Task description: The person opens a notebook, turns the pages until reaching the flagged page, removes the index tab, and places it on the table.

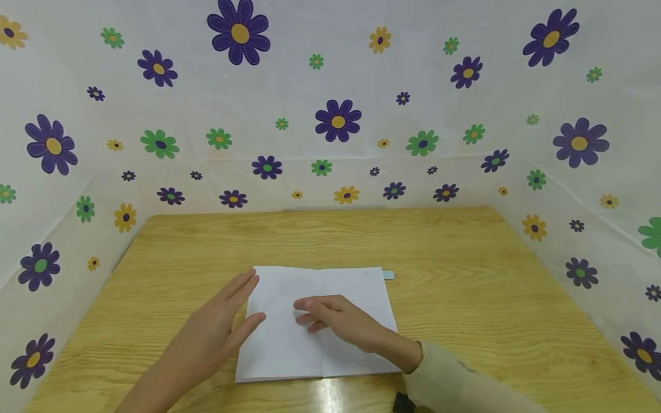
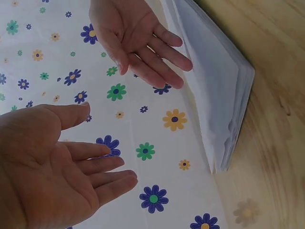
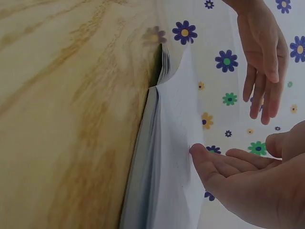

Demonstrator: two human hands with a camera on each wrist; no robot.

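Observation:
An open notebook (image 1: 281, 355) lies on the table, its left page blank and its right page faintly ruled. Over the left page's outer edge is my left hand (image 1: 214, 327), its fingers extended and thumb spread apart; the left wrist view also shows this left hand (image 2: 62, 167) holding nothing. My right hand (image 1: 346, 324) hovers low across the middle fold with loosely bent fingers. In the right wrist view, a fingertip of the right hand (image 3: 252, 181) is right at the page surface. The notebook's stacked page edges (image 2: 238, 105) show in the left wrist view.
A pale blue tab (image 1: 389, 275) sticks out past the notebook's upper right edge. Wooden tabletop (image 1: 490, 298) surrounds the notebook. White cloth with flower prints (image 1: 289, 86) encloses the table at the back and sides. Something small and black (image 1: 403, 403) sits by the right sleeve.

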